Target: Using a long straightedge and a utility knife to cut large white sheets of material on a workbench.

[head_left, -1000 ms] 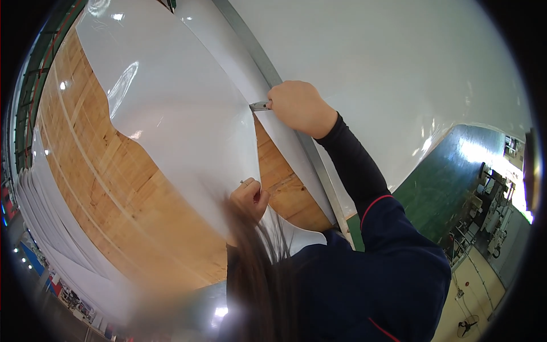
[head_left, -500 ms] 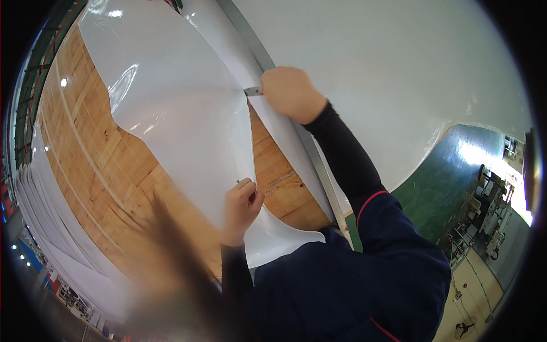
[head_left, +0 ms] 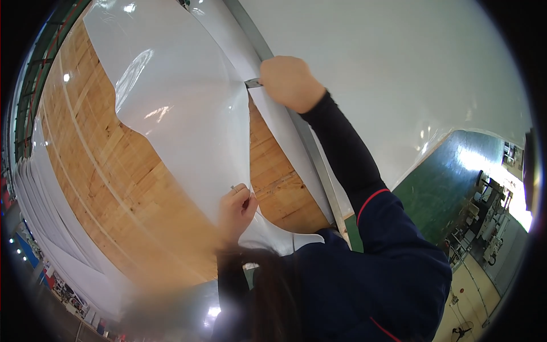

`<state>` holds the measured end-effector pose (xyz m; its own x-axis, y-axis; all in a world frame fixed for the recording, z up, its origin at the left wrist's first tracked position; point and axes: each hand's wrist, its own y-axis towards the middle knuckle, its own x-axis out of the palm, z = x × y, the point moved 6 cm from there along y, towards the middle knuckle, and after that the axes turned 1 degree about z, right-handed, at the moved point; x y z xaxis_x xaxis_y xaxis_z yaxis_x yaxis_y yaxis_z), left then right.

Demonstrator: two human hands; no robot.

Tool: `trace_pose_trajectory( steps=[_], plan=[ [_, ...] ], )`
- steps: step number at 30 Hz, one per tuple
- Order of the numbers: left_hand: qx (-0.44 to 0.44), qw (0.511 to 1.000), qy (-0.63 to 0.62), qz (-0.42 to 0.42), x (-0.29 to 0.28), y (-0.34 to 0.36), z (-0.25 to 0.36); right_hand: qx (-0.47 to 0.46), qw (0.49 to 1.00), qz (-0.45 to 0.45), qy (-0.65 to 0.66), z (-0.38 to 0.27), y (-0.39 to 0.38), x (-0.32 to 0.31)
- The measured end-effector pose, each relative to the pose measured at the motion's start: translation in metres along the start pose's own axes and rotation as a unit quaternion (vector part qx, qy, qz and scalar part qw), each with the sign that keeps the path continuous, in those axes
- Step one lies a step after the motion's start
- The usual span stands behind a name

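My right hand [head_left: 292, 83] is closed in a fist around a knife; its short grey blade [head_left: 253, 84] sticks out to the left. The blade meets a glossy white sheet [head_left: 188, 108] at the top of a long split. Wooden tabletop [head_left: 279, 176] and a strip of the sheet [head_left: 285, 137] show to the right of the split. Lower down, my left hand [head_left: 236, 211] is closed with its fingers pinching the cut edge of the white sheet, and a ring is on one finger. Most of the knife is hidden inside my right fist.
A grey metal bar [head_left: 307, 134] runs along the table beside the strip. Beyond it lies a large pale sheet [head_left: 393, 74] over a green surface [head_left: 436, 185]. Layered white sheets [head_left: 51, 228] hang at the left edge. Machinery [head_left: 490, 216] stands far right.
My right hand and the knife have moved slightly up, lengthening the split. My left hand has shifted a little left and down with the sheet edge. Dark hair has swung toward the middle.
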<state>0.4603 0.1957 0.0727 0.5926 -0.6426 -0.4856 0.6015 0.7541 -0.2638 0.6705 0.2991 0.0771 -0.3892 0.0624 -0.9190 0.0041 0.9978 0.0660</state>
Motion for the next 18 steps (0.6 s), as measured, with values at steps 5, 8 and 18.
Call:
trace_pose_trajectory(
  steps=[5,8,18],
  plan=[
    [0.024,1.000,0.008,-0.013,0.000,0.001,0.002,-0.014,0.999,0.036,0.000,0.006,0.006,0.002],
    [0.042,0.999,0.004,-0.017,0.001,0.000,-0.004,-0.009,0.999,0.017,-0.028,0.005,0.008,0.005],
    [0.009,0.999,-0.025,-0.034,0.001,-0.004,-0.007,0.005,0.999,0.010,-0.036,0.015,0.021,0.005]
  ],
)
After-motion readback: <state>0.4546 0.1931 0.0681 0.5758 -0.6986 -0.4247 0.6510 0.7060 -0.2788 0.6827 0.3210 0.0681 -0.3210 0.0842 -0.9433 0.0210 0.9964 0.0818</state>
